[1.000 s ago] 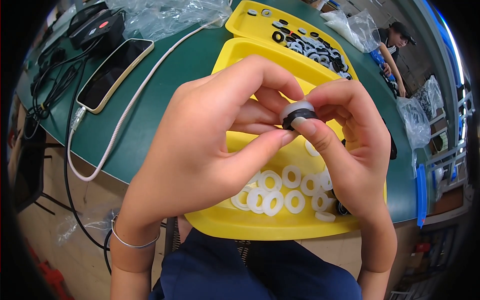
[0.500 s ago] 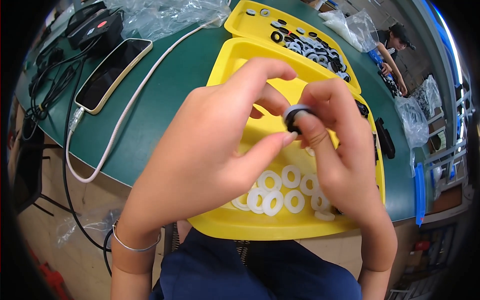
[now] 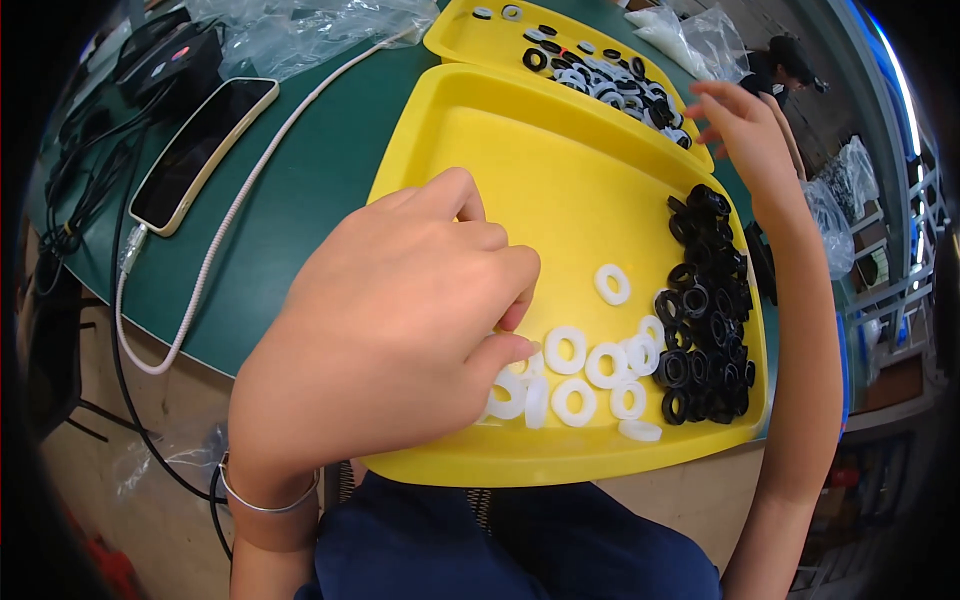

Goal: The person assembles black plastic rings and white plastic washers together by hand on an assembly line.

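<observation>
Right hand (image 3: 745, 130), fingers parted, swung toward far tray (image 3: 470, 38); left hand (image 3: 410, 300) over white rings (image 3: 537, 402) hides fingertips, grip impossible to tell.

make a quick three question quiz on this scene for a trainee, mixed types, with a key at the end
1. Multiple choice: where in the near yellow tray are the black rings heaped?
A) along the left side
B) along the right side
C) in the far left corner

2. True or false: the phone lies inside the near yellow tray.

3. Short answer: which of the person's hands is closer to the white rings, left or right?

Key
1. B, along the right side.
2. False: the phone lies on the green table.
3. The left hand; the right hand is up by the far yellow tray.
</observation>
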`<state>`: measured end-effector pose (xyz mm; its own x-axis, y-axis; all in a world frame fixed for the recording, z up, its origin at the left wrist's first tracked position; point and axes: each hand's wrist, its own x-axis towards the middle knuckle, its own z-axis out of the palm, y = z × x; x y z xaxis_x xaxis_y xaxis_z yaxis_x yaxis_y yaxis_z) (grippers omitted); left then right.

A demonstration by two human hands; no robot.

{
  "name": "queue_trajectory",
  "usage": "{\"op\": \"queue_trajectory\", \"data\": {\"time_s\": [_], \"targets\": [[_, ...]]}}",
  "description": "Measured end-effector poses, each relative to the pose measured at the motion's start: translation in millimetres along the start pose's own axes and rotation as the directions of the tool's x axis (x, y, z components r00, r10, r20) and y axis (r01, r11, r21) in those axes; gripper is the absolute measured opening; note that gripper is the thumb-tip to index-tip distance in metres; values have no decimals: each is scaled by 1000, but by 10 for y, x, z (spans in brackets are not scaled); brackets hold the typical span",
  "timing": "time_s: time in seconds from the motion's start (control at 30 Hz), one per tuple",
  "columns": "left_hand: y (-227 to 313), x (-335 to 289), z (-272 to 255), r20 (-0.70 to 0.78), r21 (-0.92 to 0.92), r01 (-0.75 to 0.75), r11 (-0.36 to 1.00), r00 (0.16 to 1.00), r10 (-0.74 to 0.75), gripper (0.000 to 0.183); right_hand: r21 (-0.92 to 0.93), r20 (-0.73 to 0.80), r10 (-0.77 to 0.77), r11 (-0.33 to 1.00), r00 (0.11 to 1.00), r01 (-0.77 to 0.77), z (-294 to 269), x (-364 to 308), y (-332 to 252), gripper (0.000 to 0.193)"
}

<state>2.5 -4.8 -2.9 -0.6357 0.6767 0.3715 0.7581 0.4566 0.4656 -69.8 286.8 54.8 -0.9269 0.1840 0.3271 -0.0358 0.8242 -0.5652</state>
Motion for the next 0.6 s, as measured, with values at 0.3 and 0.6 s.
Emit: {"op": "queue_trajectory", "data": {"time_s": [0.3,0.6], "targets": [[9,11,-13,40,27,13,1000,999,-14,20,-566,192,-86,804,978,182,-163,-478,205,18],[5,9,-29,11,-94,-36,995,999,37,21,-548,126,-191,805,973,229,-112,-487,152,14]]}}
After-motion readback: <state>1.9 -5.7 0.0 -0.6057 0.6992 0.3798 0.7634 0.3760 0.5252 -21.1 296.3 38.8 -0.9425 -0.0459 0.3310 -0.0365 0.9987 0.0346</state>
